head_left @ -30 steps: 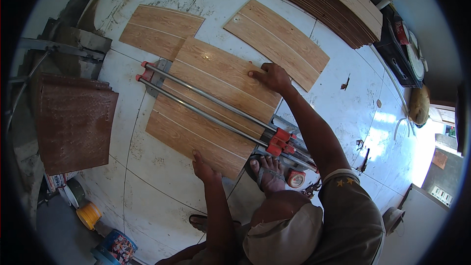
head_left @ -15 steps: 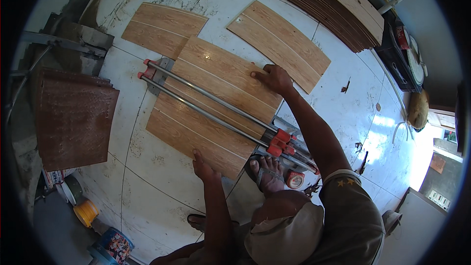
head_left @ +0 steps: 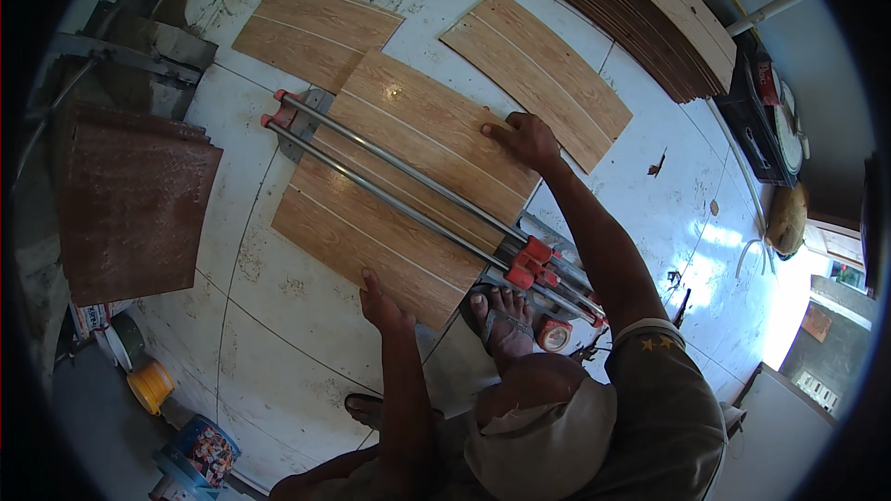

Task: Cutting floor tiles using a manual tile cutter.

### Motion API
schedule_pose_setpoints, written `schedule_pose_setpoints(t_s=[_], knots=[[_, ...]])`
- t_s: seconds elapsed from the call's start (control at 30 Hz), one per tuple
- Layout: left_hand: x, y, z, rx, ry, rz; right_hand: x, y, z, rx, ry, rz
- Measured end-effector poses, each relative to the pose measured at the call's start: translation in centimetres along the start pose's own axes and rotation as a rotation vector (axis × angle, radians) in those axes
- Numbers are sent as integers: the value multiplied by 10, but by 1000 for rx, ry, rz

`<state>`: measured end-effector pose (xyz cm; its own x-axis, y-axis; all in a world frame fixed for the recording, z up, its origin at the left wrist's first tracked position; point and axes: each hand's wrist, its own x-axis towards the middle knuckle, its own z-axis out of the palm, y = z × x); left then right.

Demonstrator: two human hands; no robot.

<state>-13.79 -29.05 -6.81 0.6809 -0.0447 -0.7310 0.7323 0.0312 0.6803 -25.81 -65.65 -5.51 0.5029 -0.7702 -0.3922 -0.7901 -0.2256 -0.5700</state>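
A large wood-patterned tile (head_left: 427,121) lies under the two steel rails of a manual tile cutter (head_left: 399,190) with red end fittings. My right hand (head_left: 529,143) holds the tile's far right edge, thumb on top and the other fingers curled at the edge. At the near edge, my left hand (head_left: 385,304) grips the same tile, its thumb resting on the face. Its lower fingers are partly hidden. The cutter's red carriage (head_left: 529,263) sits at the rails' near right end, beside my sandalled foot (head_left: 506,315).
Two cut tile pieces, a left one (head_left: 316,28) and a right one (head_left: 543,74), lie beyond the cutter. Tile stacks stand at left (head_left: 139,204) and upper right (head_left: 650,23). A round red-and-white tape measure (head_left: 555,335) lies near my foot; a blue bucket (head_left: 200,455) stands lower left.
The view has shifted slightly, so the whole scene sits a little differently in the picture. Both hands stay on the tile, and the carriage remains at the near end.
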Motion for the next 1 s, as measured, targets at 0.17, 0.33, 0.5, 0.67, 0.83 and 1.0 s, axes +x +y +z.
schedule_pose_setpoints(t_s=[0.17, 0.33, 0.5, 0.67, 0.83, 1.0], knots=[[-6, 6, 3, 28, 31, -12, -1, -2, 4, -4, 11, 25], [5, -3, -5, -1, 17, -8, -3, 1, 4, 54, 17, 35], [17, -9, -13, -42, -52, 27, -2, -1, 2, 20, 18, 27], [4, -5, 0, -34, -18, 0, -2, 0, -1, 36, 0, 62], [11, -1, -9, -119, -95, 62, 0, -8, 5, 49, 10, 46], [9, -8, 0, -94, -39, 58, -4, 0, 2, 26, 65, 21]])
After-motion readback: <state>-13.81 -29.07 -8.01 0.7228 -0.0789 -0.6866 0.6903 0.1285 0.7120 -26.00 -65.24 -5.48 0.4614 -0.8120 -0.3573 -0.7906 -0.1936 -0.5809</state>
